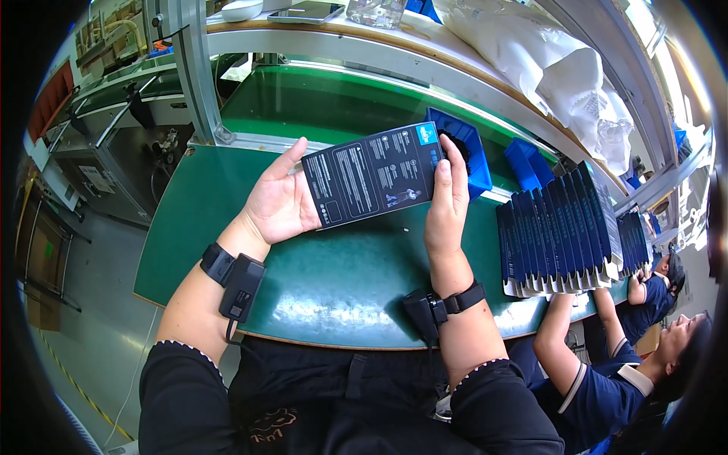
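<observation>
the fine print on the dark flat box [371,176] was way too small to make out, just pale blocks of text and a small blue patch near its upper right corner. the box's left end was tucked behind the thumb of the left hand [279,203], and its right end was covered by the right hand [447,201], so neither short edge showed fully. what the right fingers [457,163] did behind the box was hidden; couldn't tell how far they wrapped.

the box sat between both hands, held up just above the green tabletop [334,280], printed face toward the camera. its long axis ran left to right, tilted so the right end rose toward the far side and the left end dipped toward the person. the left hand was open with the palm up, cupping the box's lower left end, thumb stretched along the top corner. the right hand pinched the right end, fingers lying flat over the face.

just past the right fingers sat a blue tray [469,152], partly hidden by the box. well off to the right of the right hand stood a row of dark blue boxes [561,227] on edge, with a co-worker's arm [557,334] below it, cut off by the frame rim.
</observation>
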A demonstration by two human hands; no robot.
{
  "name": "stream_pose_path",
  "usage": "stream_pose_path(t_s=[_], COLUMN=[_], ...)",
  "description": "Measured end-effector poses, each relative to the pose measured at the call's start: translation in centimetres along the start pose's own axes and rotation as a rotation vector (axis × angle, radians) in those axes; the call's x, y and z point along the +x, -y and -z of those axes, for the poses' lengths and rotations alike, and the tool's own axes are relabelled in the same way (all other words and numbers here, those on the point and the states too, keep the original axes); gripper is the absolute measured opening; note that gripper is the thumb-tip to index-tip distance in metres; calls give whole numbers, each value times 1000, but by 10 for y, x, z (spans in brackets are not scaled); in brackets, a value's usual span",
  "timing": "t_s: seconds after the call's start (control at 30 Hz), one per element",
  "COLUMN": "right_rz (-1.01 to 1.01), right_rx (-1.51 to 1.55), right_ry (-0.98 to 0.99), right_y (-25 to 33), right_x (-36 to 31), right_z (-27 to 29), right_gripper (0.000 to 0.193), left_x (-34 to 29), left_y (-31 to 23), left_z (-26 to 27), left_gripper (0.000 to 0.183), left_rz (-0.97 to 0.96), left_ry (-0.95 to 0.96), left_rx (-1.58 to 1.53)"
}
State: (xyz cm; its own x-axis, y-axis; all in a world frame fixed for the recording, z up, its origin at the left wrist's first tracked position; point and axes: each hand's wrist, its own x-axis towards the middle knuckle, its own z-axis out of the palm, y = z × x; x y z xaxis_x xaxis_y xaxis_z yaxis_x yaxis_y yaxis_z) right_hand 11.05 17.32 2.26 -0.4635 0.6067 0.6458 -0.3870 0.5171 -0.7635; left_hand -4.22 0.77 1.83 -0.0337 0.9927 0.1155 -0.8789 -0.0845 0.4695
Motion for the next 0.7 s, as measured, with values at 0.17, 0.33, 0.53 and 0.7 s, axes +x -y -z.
stream_pose_path(t_s=[0.17,0.33,0.53,0.7], right_rz=[-8,-88,-93,-20], right_rx=[-183,-174,-169,-219], right_ry=[-83,-149,113,267], right_y=[-6,1,-1,11], right_x=[-2,-4,-10,-16], right_z=[1,-6,-8,-17], right_gripper=[51,57,27,23], left_x=[2,1,1,0], left_y=[1,-2,-3,1], left_z=[-2,1,14,16], left_gripper=[64,65,60,55], left_rz=[-34,-177,-328,-382], left_ry=[-5,-26,-200,-299], left_rx=[-57,-148,-294,-274])
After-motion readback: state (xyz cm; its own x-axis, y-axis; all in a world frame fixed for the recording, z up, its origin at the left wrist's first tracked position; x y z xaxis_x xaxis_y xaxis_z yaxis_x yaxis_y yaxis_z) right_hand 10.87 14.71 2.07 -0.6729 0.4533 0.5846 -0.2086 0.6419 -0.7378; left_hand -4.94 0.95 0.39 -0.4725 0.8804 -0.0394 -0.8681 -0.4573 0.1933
